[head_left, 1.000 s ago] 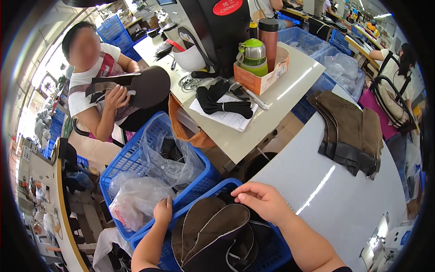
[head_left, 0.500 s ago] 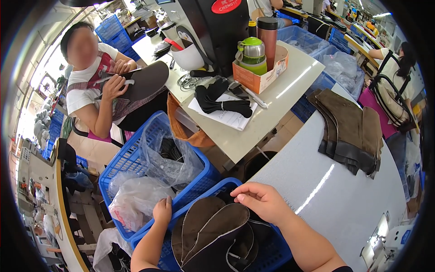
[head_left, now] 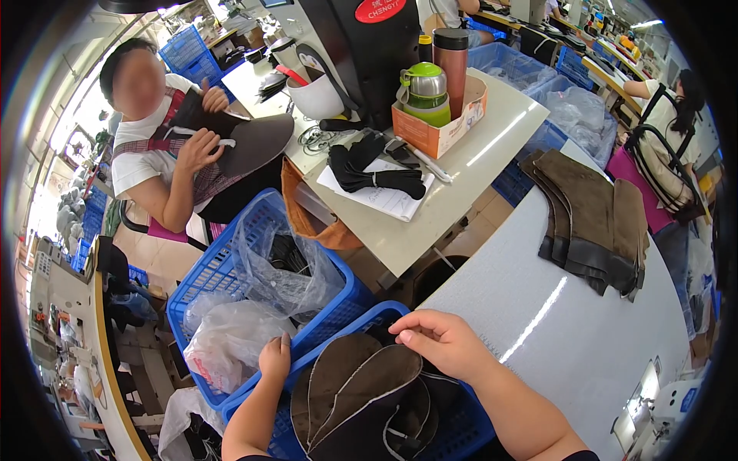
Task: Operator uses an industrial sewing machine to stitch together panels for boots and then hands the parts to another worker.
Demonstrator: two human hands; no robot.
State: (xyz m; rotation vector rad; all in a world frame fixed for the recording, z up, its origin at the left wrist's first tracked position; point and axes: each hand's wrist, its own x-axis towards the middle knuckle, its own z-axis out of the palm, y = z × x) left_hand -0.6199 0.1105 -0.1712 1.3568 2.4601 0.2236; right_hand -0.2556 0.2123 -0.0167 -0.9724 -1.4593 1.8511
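Note:
My left hand (head_left: pixel 275 357) is closed over the rim of the far blue plastic basket (head_left: pixel 178 307), beside its near corner. Dark brown fabric pieces with pale edges (head_left: pixel 357 388) lie stacked in the nearer blue basket (head_left: pixel 388 309), directly in front of me. Above the far right side of that stack is my right hand (head_left: pixel 442 342); its fingers are loosely bent and apart, with nothing seen between them. Whether its fingertips touch the fabric or the basket rim is hard to tell.
A co-worker at left holds a dark curved piece (head_left: pixel 257 146). Plastic bags (head_left: pixel 238 338) fill the far basket. The centre table (head_left: pixel 400 246) bears black straps and a box with bottles. More brown pieces (head_left: pixel 596 211) lie on the right grey table (head_left: pixel 492 296).
The co-worker has raised one hand and shifted the dark piece slightly lower and to the right. My own hands and the fabric stack stay practically where they were.

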